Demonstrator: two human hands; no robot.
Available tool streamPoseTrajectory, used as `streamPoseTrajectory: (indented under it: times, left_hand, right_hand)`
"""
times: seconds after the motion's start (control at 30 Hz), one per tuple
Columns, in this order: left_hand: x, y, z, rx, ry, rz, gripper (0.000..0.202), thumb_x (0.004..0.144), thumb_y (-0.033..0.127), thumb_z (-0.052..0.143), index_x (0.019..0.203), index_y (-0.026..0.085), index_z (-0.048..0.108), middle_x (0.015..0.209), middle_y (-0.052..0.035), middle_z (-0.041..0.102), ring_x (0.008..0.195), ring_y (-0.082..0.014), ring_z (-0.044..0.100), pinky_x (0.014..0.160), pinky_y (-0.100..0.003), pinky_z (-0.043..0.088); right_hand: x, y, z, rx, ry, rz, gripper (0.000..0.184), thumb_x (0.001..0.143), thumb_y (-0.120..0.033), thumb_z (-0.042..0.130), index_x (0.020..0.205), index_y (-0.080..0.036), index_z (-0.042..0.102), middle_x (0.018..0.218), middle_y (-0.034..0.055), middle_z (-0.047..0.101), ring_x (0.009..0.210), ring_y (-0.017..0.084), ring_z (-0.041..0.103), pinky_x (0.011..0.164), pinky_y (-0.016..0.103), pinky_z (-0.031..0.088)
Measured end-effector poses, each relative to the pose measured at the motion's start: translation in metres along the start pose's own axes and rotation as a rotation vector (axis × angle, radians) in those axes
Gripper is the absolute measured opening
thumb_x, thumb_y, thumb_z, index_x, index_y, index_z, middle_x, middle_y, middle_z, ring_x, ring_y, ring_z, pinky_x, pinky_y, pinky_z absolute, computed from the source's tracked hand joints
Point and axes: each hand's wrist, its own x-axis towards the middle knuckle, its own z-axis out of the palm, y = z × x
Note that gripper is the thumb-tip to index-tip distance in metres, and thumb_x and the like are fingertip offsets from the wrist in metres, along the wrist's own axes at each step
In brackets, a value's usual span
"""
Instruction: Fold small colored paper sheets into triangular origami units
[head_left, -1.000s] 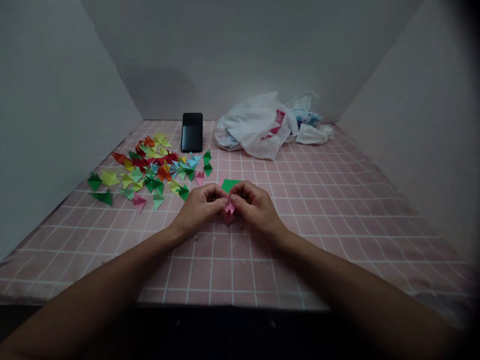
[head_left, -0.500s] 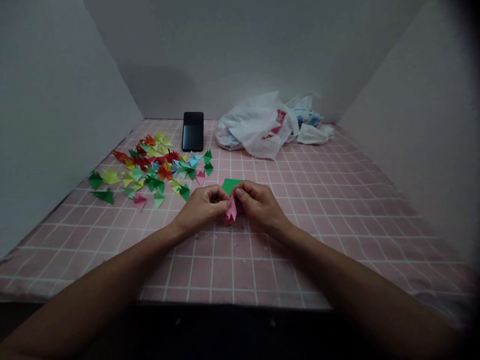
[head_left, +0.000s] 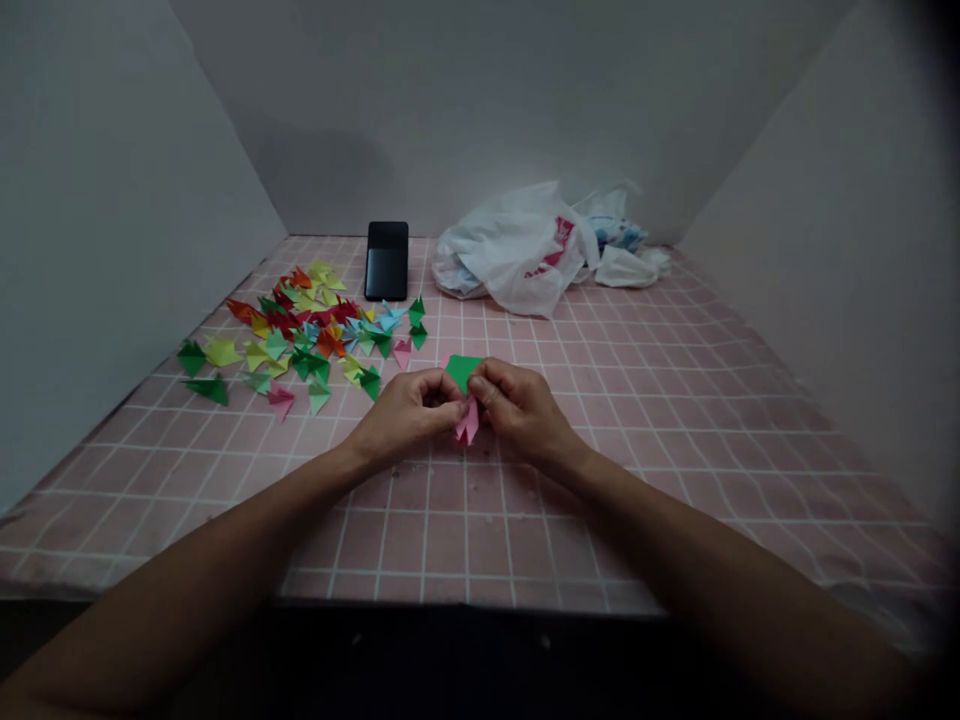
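Note:
Between my two hands is a small piece of folded pink paper (head_left: 466, 430), its pointed flaps facing me. My left hand (head_left: 412, 408) pinches it from the left with thumb and forefinger. From the right, my right hand (head_left: 517, 405) has its thumb and curled forefinger closed on the paper's upper part. The fingertips hide much of the paper. Just beyond them on the table lies green paper (head_left: 463, 372), partly covered by the hands.
Many small folded paper pieces (head_left: 307, 335) in several colours spread over the table's left side. Behind them a black phone (head_left: 387, 262) leans near the back wall. White plastic bags (head_left: 517, 250) lie at the back. A pink checked cloth (head_left: 637, 400) covers the table; walls rise on three sides.
The pink paper and my fingertips have shifted very slightly to the right. Both hands keep their pinch, and a little more of the green paper shows.

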Motion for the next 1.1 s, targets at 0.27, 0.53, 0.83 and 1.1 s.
streamPoseTrajectory:
  times: [0.27, 0.53, 0.83, 1.1]
  left_hand:
    - [0.000, -0.005, -0.001, -0.051, 0.236, 0.094, 0.015, 0.077, 0.030, 0.072, 0.074, 0.017, 0.064, 0.070, 0.0000, 0.065, 0.065, -0.0126, 0.059, 0.063, -0.025, 0.048]
    - [0.001, -0.009, 0.001, -0.049, 0.200, 0.153, 0.013, 0.079, 0.027, 0.071, 0.086, 0.016, 0.067, 0.076, -0.0006, 0.066, 0.068, -0.0129, 0.061, 0.064, -0.026, 0.049]
    - [-0.002, -0.012, 0.001, -0.138, 0.231, 0.223, 0.015, 0.090, 0.031, 0.066, 0.096, 0.018, 0.068, 0.089, -0.0025, 0.066, 0.080, -0.0144, 0.060, 0.075, -0.028, 0.050]
    - [0.002, -0.014, -0.001, -0.244, 0.184, 0.163, 0.028, 0.082, 0.036, 0.078, 0.100, 0.018, 0.066, 0.096, -0.0030, 0.066, 0.087, -0.0146, 0.062, 0.081, -0.028, 0.052]
  right_hand:
    - [0.002, 0.003, 0.003, 0.339, -0.051, 0.163, 0.024, 0.085, -0.042, 0.069, 0.083, -0.019, 0.062, 0.077, -0.0001, 0.062, 0.067, 0.013, 0.056, 0.062, 0.027, 0.045]
    - [0.000, 0.005, 0.006, 0.181, 0.031, 0.117, 0.016, 0.084, -0.030, 0.067, 0.074, -0.019, 0.061, 0.073, 0.0000, 0.063, 0.067, 0.013, 0.057, 0.062, 0.028, 0.044]
    - [-0.002, 0.002, 0.009, 0.437, 0.140, 0.167, 0.013, 0.080, -0.028, 0.072, 0.075, -0.020, 0.064, 0.068, -0.0031, 0.062, 0.062, 0.011, 0.057, 0.061, 0.027, 0.046]
    - [0.002, 0.006, 0.008, 0.892, 0.102, 0.415, 0.023, 0.069, -0.031, 0.085, 0.072, -0.019, 0.065, 0.062, -0.0045, 0.064, 0.048, 0.007, 0.053, 0.049, 0.022, 0.045]
